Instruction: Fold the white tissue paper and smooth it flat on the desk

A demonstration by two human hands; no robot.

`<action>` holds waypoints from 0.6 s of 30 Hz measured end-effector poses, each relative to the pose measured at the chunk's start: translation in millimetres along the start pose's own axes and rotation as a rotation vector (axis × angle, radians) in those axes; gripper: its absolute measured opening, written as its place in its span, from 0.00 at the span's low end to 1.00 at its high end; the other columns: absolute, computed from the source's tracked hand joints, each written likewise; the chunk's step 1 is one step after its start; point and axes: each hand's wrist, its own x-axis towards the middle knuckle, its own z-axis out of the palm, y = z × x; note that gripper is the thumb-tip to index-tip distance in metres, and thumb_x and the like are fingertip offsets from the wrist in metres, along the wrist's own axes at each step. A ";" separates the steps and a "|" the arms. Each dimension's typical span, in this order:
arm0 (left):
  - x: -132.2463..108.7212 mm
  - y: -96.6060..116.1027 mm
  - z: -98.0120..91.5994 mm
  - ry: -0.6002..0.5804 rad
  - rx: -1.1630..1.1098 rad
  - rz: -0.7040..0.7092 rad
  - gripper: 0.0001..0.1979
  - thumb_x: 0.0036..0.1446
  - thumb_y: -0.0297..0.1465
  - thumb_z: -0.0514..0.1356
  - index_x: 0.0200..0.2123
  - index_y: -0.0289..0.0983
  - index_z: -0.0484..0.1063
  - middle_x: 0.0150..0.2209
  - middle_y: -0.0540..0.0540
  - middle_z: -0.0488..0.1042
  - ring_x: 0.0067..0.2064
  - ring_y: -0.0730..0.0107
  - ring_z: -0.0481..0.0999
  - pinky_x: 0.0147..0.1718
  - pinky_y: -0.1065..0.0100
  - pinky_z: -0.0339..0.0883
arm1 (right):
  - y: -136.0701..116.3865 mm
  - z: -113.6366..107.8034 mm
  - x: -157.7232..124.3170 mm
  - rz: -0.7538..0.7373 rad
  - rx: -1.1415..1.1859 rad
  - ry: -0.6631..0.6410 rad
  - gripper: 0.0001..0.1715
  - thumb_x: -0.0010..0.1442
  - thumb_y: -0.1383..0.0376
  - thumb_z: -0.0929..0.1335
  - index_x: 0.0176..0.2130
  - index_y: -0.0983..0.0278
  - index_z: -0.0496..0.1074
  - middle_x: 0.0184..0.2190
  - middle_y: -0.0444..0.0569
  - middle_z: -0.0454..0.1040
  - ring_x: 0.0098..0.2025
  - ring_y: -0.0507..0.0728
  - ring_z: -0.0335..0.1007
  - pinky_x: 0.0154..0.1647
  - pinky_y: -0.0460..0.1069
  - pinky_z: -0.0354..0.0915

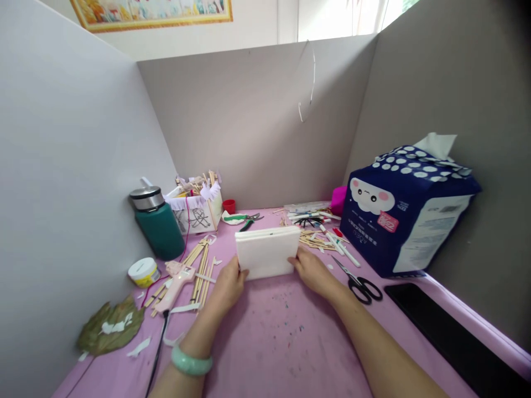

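Both of my hands hold a white rectangular stack of folded paper or tissue (267, 252) that stands upright on the pink table (282, 337). My left hand (229, 287) grips its lower left corner, with a pale green bangle on the wrist. At the lower right edge, my right hand (313, 271) grips the stack. Black-handled scissors (359, 283) lie just right of my right hand. A pink glue gun (178, 281) lies just left of my left hand.
A big blue tissue pack (404, 213) stands at the right, a black slab (452, 337) in front of it. Pens and wooden sticks (323, 232) lie behind. At left are a teal flask (157, 224), a stick box (197, 207), a glue pot (143, 272), a dried leaf (108, 326). Grey partitions enclose the table.
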 end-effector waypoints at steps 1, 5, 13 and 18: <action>0.0 0.1 1.2 -0.024 0.016 -0.013 0.12 0.55 0.24 0.53 0.43 0.35 0.66 0.44 0.38 0.75 0.47 0.57 0.73 0.44 0.62 0.63 | 1.2 3.0 0.4 0.011 -0.015 -0.012 0.17 0.63 0.64 0.59 0.48 0.68 0.68 0.50 0.60 0.72 0.52 0.61 0.67 0.51 0.51 0.59; -0.4 -1.3 3.8 -0.056 0.056 -0.040 0.12 0.55 0.24 0.53 0.44 0.34 0.66 0.45 0.36 0.75 0.48 0.54 0.73 0.44 0.61 0.62 | 5.5 8.9 0.4 0.035 -0.050 -0.032 0.17 0.64 0.64 0.59 0.47 0.69 0.68 0.47 0.60 0.73 0.50 0.61 0.69 0.48 0.51 0.60; 0.2 -1.4 3.7 0.038 -0.033 -0.067 0.09 0.54 0.27 0.55 0.40 0.36 0.68 0.37 0.40 0.76 0.40 0.56 0.74 0.38 0.63 0.63 | -0.4 11.3 -1.1 0.078 -0.106 0.039 0.14 0.65 0.61 0.58 0.39 0.66 0.67 0.38 0.55 0.74 0.40 0.58 0.70 0.37 0.48 0.58; 5.0 -2.2 3.8 0.075 -0.407 -0.170 0.14 0.58 0.40 0.52 0.37 0.35 0.70 0.25 0.49 0.72 0.29 0.66 0.71 0.28 0.68 0.62 | -0.7 16.3 0.0 0.153 -0.129 0.145 0.19 0.66 0.60 0.54 0.33 0.63 0.67 0.30 0.51 0.73 0.32 0.57 0.67 0.31 0.48 0.53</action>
